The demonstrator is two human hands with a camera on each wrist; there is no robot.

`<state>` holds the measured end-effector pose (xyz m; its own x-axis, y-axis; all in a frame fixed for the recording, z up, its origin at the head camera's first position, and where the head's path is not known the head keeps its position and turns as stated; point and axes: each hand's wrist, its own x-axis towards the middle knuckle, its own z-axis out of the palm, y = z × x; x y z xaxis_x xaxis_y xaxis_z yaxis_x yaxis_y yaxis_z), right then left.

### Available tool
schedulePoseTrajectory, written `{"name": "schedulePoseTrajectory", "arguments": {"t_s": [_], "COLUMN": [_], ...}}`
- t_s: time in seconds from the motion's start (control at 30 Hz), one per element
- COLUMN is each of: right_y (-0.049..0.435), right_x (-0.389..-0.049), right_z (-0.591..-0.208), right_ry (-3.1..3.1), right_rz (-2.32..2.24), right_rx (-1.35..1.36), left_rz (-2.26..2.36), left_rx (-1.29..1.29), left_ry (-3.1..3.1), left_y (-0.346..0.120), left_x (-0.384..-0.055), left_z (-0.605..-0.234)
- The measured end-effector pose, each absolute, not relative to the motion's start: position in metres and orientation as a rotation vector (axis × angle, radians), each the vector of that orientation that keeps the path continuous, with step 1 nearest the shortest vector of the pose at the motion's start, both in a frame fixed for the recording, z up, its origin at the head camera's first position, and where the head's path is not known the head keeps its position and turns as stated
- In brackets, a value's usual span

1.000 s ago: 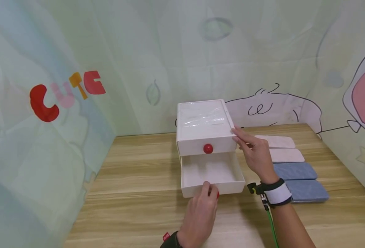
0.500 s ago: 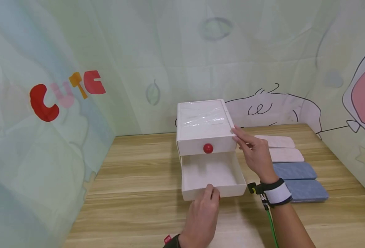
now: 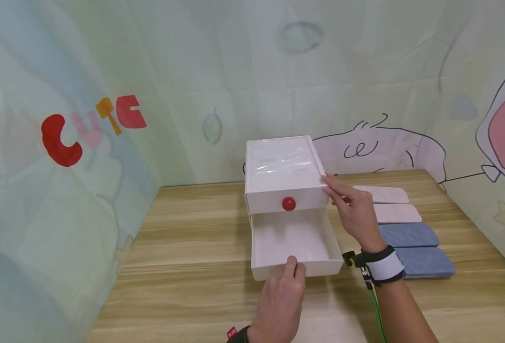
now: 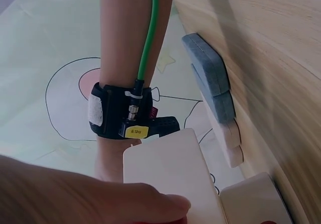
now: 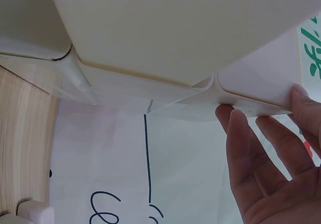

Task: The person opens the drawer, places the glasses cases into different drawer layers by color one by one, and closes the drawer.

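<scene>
Left grip (image 3: 280, 296) apparently pinches one red knob (image 4: 179, 221), four slabs (image 3: 410, 235) beside one cabinet (image 3: 280, 182).

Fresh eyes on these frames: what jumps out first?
Probably the red knob on the top drawer of the white drawer cabinet, mid-scene, with the open drawer jutting out just below. Then the left hand gripping the open drawer's front and the right hand on the cabinet's upper right front corner. After those, the multicolored CUTE lettering on the backdrop at left.

"CUTE" lettering (image 3: 94, 125) on the backdrop (image 3: 201, 71)
</scene>
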<state>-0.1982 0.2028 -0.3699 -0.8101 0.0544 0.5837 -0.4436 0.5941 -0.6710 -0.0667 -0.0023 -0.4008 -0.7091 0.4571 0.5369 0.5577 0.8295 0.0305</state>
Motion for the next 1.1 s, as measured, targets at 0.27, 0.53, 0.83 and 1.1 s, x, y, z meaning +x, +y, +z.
{"name": "schedulePoseTrajectory", "arguments": {"t_s": [0.27,0.53,0.83,1.1], "right_y": [0.203,0.203,0.204,0.204], "right_x": [-0.198,-0.198,-0.198,-0.198], "right_z": [-0.371,-0.370,-0.370,-0.370], "right_ry": [-2.256,-2.255,-2.254,-2.261], "right_rz": [1.161,1.163,1.166,1.141], "right_rx": [0.316,0.317,0.327,0.329], "left_rz": [-0.254,-0.231,-0.222,-0.185], "left_rx": [-0.770,-0.782,-0.787,-0.788], "left_ry": [-2.562,-2.540,-2.529,-2.512], "left_y": [-0.003,-0.003,-0.003,-0.001], "left_x": [-0.063,-0.061,-0.060,-0.056], "left_z": [-0.394,-0.392,-0.392,-0.391]}}
